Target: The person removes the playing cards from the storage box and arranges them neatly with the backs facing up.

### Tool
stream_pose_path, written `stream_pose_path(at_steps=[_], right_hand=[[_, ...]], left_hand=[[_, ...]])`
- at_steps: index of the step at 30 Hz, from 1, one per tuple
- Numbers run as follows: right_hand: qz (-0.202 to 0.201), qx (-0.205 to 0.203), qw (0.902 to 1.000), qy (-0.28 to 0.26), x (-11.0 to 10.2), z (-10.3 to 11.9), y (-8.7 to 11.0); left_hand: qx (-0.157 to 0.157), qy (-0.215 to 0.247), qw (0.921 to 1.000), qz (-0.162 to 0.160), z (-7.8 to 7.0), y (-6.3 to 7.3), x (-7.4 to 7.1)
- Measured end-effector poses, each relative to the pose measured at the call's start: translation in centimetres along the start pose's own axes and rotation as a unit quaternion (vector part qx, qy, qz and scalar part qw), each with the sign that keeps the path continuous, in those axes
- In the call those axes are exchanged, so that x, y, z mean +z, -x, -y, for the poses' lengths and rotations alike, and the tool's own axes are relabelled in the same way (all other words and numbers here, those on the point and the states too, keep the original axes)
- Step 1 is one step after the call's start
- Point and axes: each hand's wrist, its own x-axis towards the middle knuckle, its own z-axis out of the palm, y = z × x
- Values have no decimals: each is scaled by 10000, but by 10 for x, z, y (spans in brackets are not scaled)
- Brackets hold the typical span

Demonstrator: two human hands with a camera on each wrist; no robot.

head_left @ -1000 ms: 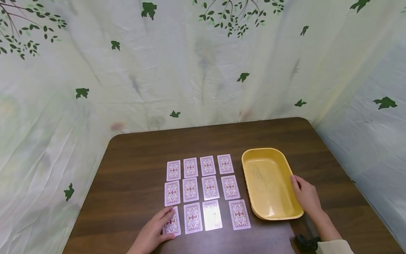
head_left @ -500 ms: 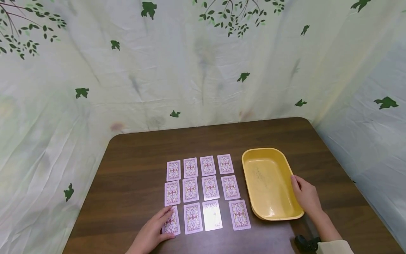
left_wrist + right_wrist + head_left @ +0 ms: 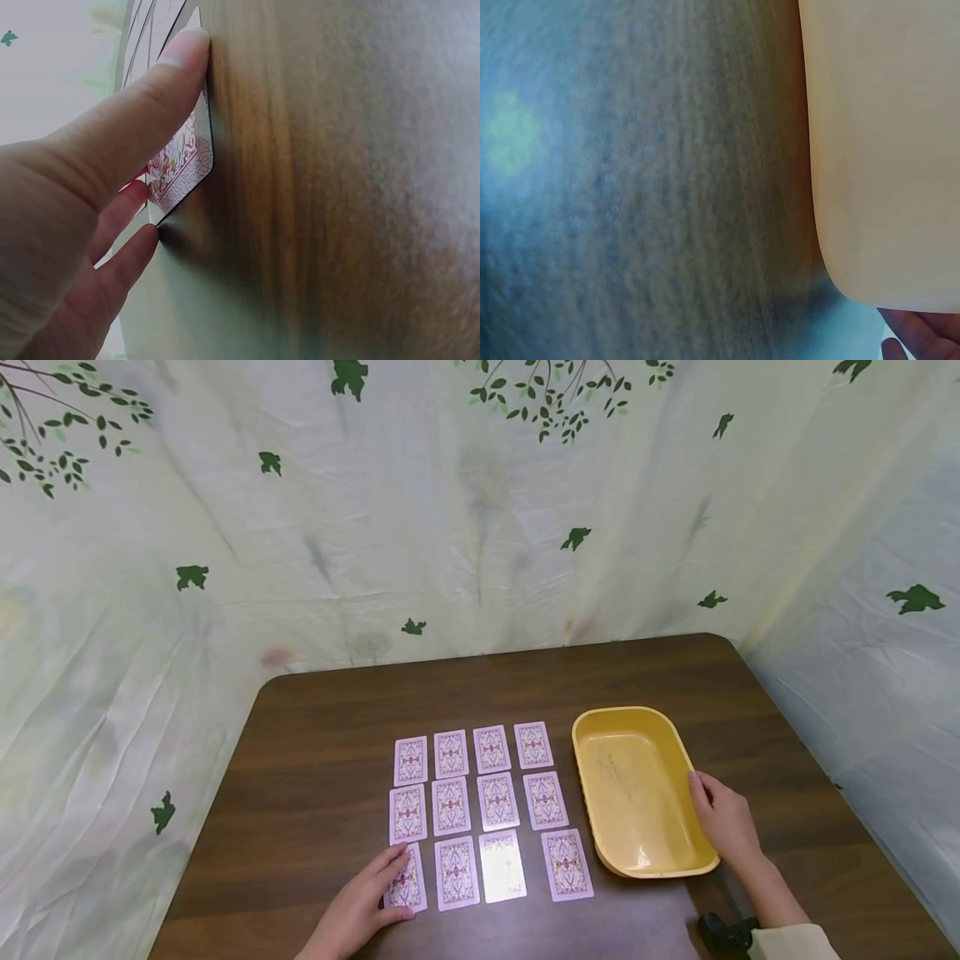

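Observation:
My left hand (image 3: 360, 896) spans the nearest left playing card (image 3: 406, 887), which lies face down on the table. In the left wrist view, the thumb (image 3: 184, 52) lies on one edge of that card and the fingertips meet another. The card's back is lilac with a red and purple ornament. Over on the right, my right hand (image 3: 724, 818) grips the right rim of a yellow plastic tray (image 3: 633, 793), thumb on top. In the right wrist view the tray's side (image 3: 889, 165) fills the right part, with fingertips (image 3: 919, 337) showing below it.
Several more face-down cards (image 3: 452, 806) form rows of the same pattern between the hands; one (image 3: 503, 868) shines with glare. The brown wooden table (image 3: 322, 760) reaches a leaf-printed cloth (image 3: 480, 568) behind. A black wrist device (image 3: 723, 935) sits on the right wrist.
The left hand and its card have shifted very slightly away and to the left. The right hand and tray stay put; the head view has tilted a little.

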Motion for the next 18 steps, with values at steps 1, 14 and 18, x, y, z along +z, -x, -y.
stream_pose_path(at_steps=[1, 14, 18], right_hand=[[-8, -13, 10000, -8, 0, 0, 0], [102, 63, 9999, -101, 0, 1, -1], [141, 271, 9990, -328, -2, -1, 1]], left_hand=[[0, -7, 10000, 1, 0, 0, 0], [-100, 107, 9997, 171, 4, 0, 2], [36, 119, 9999, 24, 3, 1, 3]])
